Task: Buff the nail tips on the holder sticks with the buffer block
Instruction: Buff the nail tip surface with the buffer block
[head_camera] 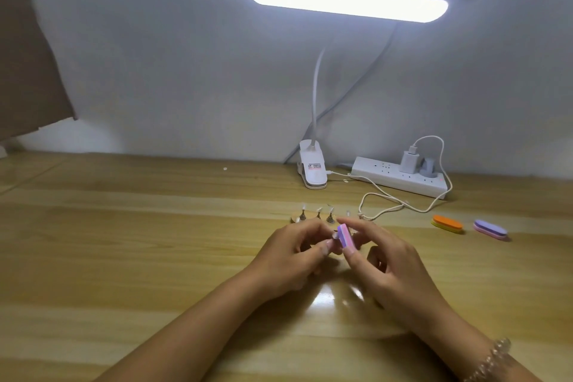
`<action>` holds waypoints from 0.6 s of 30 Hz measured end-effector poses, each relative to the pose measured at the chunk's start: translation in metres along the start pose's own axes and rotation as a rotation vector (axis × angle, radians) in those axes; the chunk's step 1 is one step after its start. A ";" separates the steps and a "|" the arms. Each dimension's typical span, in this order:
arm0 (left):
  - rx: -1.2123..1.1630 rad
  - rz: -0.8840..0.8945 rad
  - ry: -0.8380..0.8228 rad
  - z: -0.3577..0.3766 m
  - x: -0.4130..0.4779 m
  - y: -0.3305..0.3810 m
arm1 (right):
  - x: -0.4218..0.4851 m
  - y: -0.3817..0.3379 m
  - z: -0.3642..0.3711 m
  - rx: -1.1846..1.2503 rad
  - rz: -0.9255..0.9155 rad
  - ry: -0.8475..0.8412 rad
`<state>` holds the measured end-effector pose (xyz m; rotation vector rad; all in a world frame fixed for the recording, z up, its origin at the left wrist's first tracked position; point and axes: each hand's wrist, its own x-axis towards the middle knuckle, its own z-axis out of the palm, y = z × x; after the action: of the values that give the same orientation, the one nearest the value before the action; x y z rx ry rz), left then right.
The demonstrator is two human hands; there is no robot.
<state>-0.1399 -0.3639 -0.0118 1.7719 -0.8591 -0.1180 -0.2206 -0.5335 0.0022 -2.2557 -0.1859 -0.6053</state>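
On the wooden desk [124,242], the left hand [291,253] curls its fingers inward, its grip pinched tight on a small holder stick [334,235] that is mostly hidden. Just behind, the other sticks [330,217] stand upright on a wooden base [294,218]. The pink-and-purple buffer block [344,236] is held against the stick's tip. The right hand [387,260] holds the block, its grip closed with thumb and forefinger at the block's ends. Further right lie an orange buffer [448,223] and a purple buffer [490,229].

Holder sticks [316,215] before lamp clip [313,169]; pwr strip [400,178] R of clip.
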 end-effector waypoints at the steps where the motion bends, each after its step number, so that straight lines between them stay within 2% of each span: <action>1: 0.027 -0.001 0.004 0.000 0.000 0.000 | 0.001 0.002 -0.001 -0.001 0.021 0.014; 3: 0.060 0.003 -0.010 0.000 0.000 0.002 | 0.001 0.002 -0.001 -0.030 0.016 0.025; 6: 0.084 0.019 -0.024 0.000 0.000 0.002 | -0.006 -0.003 0.002 -0.051 -0.083 -0.018; 10: 0.073 -0.013 -0.015 -0.001 0.000 0.002 | 0.001 0.004 0.001 -0.092 0.001 0.052; 13: 0.110 -0.009 -0.023 -0.001 -0.001 0.003 | -0.004 -0.001 0.003 -0.159 -0.067 0.035; 15: 0.136 -0.013 -0.024 -0.001 -0.001 0.003 | -0.008 -0.004 0.004 -0.125 -0.082 -0.008; 18: 0.158 -0.035 -0.011 -0.001 0.000 0.004 | -0.001 0.001 0.002 -0.095 -0.006 0.041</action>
<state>-0.1415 -0.3636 -0.0082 1.9359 -0.8651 -0.0854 -0.2203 -0.5329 0.0004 -2.3323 -0.1457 -0.6758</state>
